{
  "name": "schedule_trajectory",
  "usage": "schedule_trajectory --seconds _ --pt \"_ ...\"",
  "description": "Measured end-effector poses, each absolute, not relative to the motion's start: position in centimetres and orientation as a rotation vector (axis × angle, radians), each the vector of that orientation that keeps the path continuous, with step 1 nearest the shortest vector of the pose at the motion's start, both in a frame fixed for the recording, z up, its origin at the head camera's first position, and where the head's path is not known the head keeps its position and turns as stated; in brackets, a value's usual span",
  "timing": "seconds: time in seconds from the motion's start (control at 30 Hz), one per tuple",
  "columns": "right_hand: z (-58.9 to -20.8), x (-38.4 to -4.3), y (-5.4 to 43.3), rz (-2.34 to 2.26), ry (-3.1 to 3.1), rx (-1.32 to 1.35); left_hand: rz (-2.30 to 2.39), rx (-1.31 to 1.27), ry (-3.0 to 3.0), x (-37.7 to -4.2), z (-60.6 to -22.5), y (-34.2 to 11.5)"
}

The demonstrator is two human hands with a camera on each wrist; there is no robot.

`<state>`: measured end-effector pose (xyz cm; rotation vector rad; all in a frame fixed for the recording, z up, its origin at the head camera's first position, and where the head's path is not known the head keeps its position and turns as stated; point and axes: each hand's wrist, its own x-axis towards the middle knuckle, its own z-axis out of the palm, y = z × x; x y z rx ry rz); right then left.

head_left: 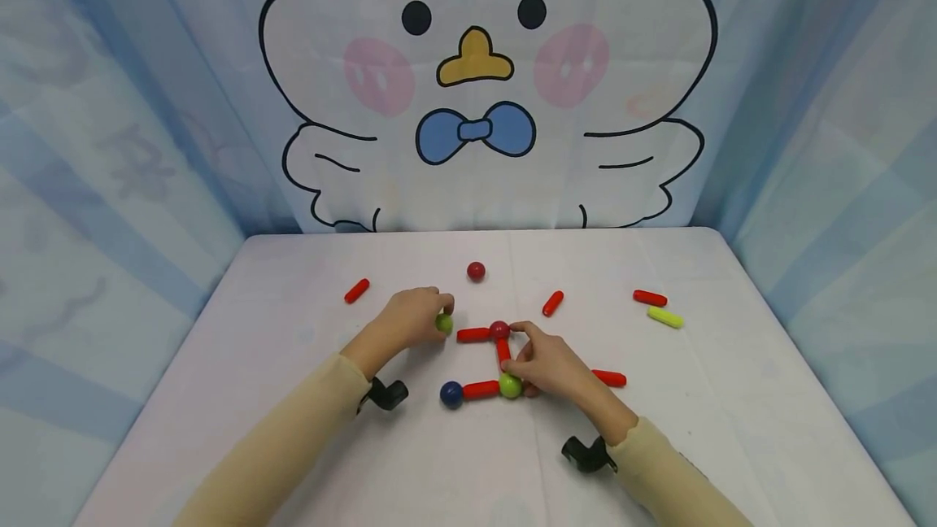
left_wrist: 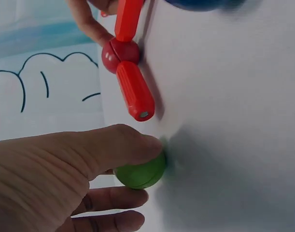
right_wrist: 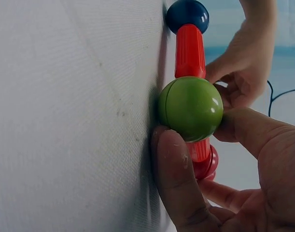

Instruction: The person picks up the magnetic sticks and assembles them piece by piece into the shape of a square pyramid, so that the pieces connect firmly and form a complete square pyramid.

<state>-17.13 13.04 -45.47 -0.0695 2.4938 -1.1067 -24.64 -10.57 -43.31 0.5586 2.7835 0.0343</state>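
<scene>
Between thumb and fingertips my left hand (head_left: 410, 317) pinches a loose green ball (left_wrist: 143, 171). Close by is the free end of a red rod (left_wrist: 136, 92), which shows a small metal disc; a gap separates it from the ball. That rod joins a red ball (head_left: 499, 330), then a second red rod (head_left: 503, 350) runs to another green ball (right_wrist: 191, 108). From there a third red rod (head_left: 481, 389) leads to a dark blue ball (head_left: 451, 394). With thumb and fingers, my right hand (head_left: 551, 360) holds this joined piece around its green ball, one finger touching the red ball.
A loose red ball (head_left: 476, 271) lies at the back of the white table (head_left: 293, 267). Loose red rods lie at the left (head_left: 356, 291), centre right (head_left: 552, 303) and far right (head_left: 650, 298). Beside the last is a yellow-green rod (head_left: 665, 316). Another red rod (head_left: 610, 378) is beyond my right wrist.
</scene>
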Motion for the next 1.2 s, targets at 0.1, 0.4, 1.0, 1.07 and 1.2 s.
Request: schedule_trajectory --seconds 0.1,0.4,1.0,1.07,1.2 --pt "-45.5 -17.1 13.0 -1.115 2.491 -0.067 0.062 0.549 2.783 -24.1 -43.6 -10.8" --pt "-45.4 -17.1 12.7 -1.109 2.486 -0.066 0.194 0.585 2.768 -22.7 -44.4 -10.9" --pt "-45.4 -17.3 12.3 -1.106 2.478 -0.110 0.216 0.606 2.834 -22.2 -45.7 -11.1" --pt "-45.2 -17.4 12.3 -1.086 2.473 -0.111 0.222 0.597 2.835 -22.3 -45.7 -11.1" --pt "-44.9 -17.8 12.4 -1.004 2.552 -0.124 0.233 0.581 2.827 -22.3 -45.5 -11.6"
